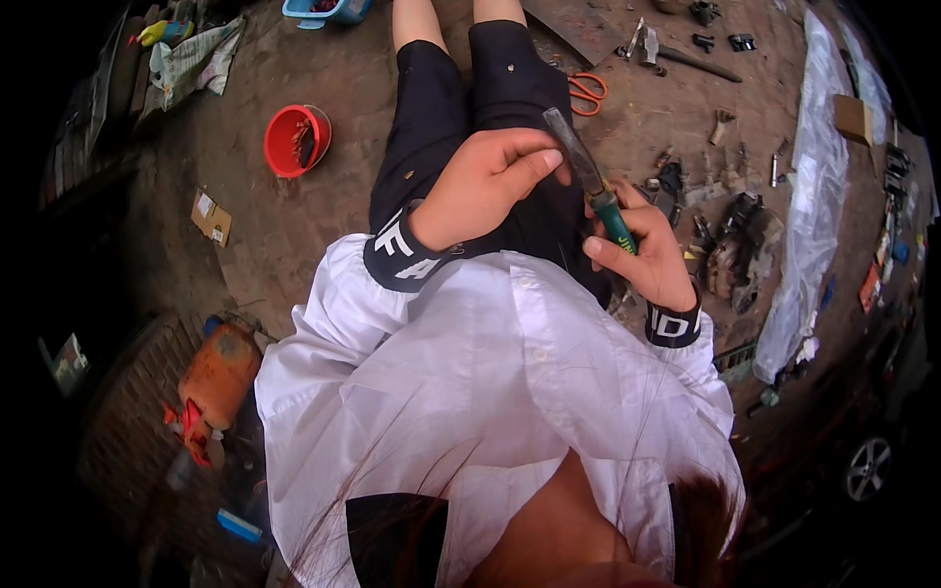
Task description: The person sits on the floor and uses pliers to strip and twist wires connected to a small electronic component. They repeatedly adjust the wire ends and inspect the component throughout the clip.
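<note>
My right hand [647,245] is wrapped around the green handle of a flat-bladed hand tool [616,221]. Its grey metal blade slants up and to the left, over my lap; whether it is a file or a chisel I cannot tell. Close to the left side of the blade is my left hand [480,186], its thumb and forefinger drawn together. Anything between those fingertips is hidden, and I cannot tell if they touch the blade. Just beyond my knee on the right lie orange-handled scissors [586,95].
A red bucket [297,142] stands to my left, with a cardboard piece [211,218] nearer me. At the far side is a blue basin [326,12]. A hammer [651,45] and several metal parts [742,250] lie on the right, beside clear plastic sheeting [812,196]. An orange gas cylinder [223,372] is at the left.
</note>
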The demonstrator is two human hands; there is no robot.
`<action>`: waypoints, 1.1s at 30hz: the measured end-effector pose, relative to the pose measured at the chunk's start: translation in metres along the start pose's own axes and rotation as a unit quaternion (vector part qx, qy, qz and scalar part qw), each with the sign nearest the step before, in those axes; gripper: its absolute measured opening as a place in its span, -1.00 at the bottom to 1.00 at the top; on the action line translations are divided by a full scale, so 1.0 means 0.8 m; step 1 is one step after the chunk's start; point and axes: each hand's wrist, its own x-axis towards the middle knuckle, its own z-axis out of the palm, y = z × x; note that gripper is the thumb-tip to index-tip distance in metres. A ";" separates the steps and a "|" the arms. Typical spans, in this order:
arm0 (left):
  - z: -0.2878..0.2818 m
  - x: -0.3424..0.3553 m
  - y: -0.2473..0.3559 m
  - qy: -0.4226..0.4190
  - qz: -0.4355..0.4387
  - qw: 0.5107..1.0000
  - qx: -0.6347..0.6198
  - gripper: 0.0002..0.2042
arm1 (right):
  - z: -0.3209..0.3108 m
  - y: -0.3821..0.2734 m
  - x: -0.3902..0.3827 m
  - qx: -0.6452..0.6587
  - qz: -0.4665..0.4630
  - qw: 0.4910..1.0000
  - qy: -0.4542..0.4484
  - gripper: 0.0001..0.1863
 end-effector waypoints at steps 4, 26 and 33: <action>-0.005 -0.007 0.015 -0.028 -0.051 0.998 -0.023 -0.77 | -0.006 -0.001 -0.003 0.044 0.013 0.999 -0.030 -0.77; -0.022 -0.032 0.003 0.001 -0.036 0.999 0.002 -0.79 | -0.062 0.036 -0.042 0.135 0.081 0.884 0.440 -0.75; 0.025 -0.017 0.021 0.010 0.076 0.992 0.097 -0.80 | 0.005 0.001 0.017 0.048 -0.016 0.962 0.270 -0.70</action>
